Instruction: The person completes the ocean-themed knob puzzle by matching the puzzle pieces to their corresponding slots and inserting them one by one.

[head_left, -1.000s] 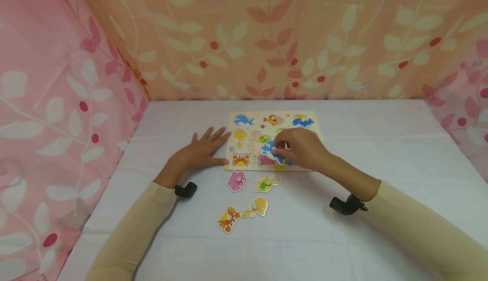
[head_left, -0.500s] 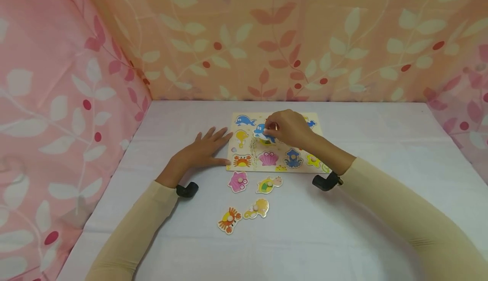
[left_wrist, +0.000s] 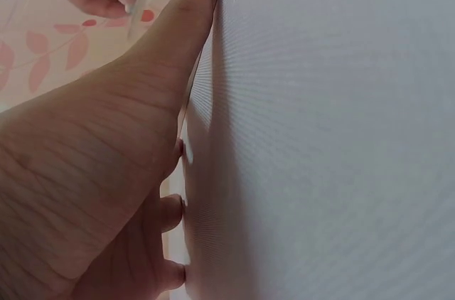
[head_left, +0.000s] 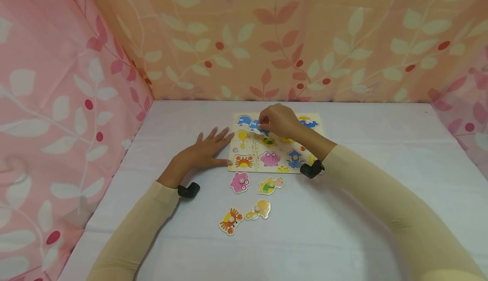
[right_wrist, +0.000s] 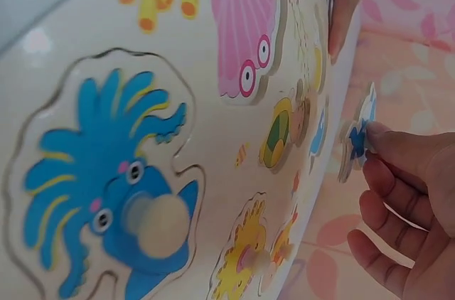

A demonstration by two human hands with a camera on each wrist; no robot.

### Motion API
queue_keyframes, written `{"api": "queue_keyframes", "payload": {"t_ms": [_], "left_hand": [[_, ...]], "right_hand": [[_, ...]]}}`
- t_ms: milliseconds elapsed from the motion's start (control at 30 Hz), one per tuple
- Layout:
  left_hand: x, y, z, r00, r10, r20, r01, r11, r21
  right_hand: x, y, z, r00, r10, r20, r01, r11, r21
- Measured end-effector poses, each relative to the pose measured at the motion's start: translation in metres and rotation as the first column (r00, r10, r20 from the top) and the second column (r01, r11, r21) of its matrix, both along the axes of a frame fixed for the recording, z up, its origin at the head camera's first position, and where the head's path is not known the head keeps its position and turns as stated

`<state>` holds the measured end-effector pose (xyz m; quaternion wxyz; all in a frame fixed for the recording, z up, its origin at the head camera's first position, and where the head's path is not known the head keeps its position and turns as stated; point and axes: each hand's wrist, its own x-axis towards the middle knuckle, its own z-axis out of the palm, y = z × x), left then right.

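Observation:
My right hand [head_left: 280,122] pinches a blue dolphin puzzle piece [head_left: 254,125] between thumb and fingertips, over the upper left of the puzzle board [head_left: 283,156]. The piece overlaps the printed blue dolphin slot [head_left: 243,121] in the head view. From the right wrist, the dolphin piece [right_wrist: 361,129] appears raised off the board, tilted. My left hand [head_left: 203,151] lies flat with fingers spread at the board's left edge, its thumb at the lower left corner. The knobbed octopus piece [head_left: 295,159] and whale piece [head_left: 308,122] sit in their slots.
On the white cloth in front of the board lie a pink shell piece [head_left: 239,182], a turtle piece [head_left: 271,185], a crab piece [head_left: 231,221] and a yellow seahorse piece [head_left: 258,210]. Floral curtains [head_left: 228,39] stand behind and at the sides.
My right hand has carried the dolphin piece from the board's lower middle up and left to the top left slot. The left hand stays at the board's edge.

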<state>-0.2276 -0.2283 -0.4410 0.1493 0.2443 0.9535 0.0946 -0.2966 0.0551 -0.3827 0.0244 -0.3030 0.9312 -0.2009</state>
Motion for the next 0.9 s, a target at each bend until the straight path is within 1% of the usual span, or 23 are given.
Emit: {"api": "queue_keyframes", "payload": {"t_ms": [133,367,533,700,900], "left_hand": [[0.0,0.0,0.0,1.0,-0.006,-0.004,0.006,1.0,0.007],[0.002,0.003,0.001,1.0,-0.001,0.001,0.001,1.0,0.013],[0.002,0.005,0.003,1.0,0.003,0.0,-0.003,1.0,-0.008],[0.003,0.006,0.003,1.0,-0.002,0.002,0.002,1.0,0.006],[0.004,0.008,0.004,1.0,0.0,0.004,0.0,1.0,0.004]], "right_hand": [[-0.009,-0.009,-0.002,1.0,0.003,0.01,-0.004,1.0,0.021],[-0.02,-0.023,0.001,0.999,0.044,-0.011,-0.044,0.998,0.037],[-0.027,-0.03,0.001,0.999,0.035,-0.035,-0.034,0.998,0.043],[-0.035,-0.032,0.0,0.998,0.037,-0.058,-0.032,0.996,0.082],[-0.044,-0.033,0.001,0.999,0.031,-0.016,-0.029,0.996,0.089]]}}
